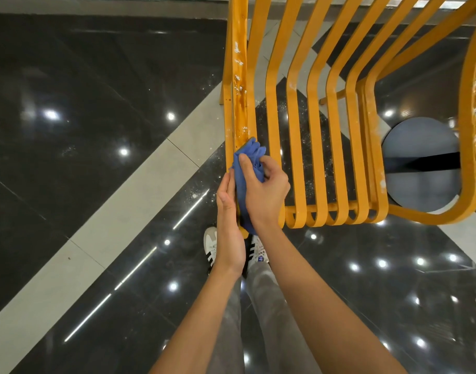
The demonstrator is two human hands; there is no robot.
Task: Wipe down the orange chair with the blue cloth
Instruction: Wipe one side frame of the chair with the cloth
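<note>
The right hand (264,195) gripped the cloth (247,168) on the chair (239,103) arm, the left hand (227,220) lay flat alongside; crusted white spots might resist.

Orange slatted chair (315,130), blue cloth (245,184), black-striped white shoes (211,247).

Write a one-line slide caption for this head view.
Right hand presses blue cloth on orange chair armrest; left hand steadies it.

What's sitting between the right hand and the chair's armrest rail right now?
In the head view, the blue cloth lies between them: the right hand grips it bunched against the orange chair rail, while the left hand rests flat on the rail's outer side.
</note>
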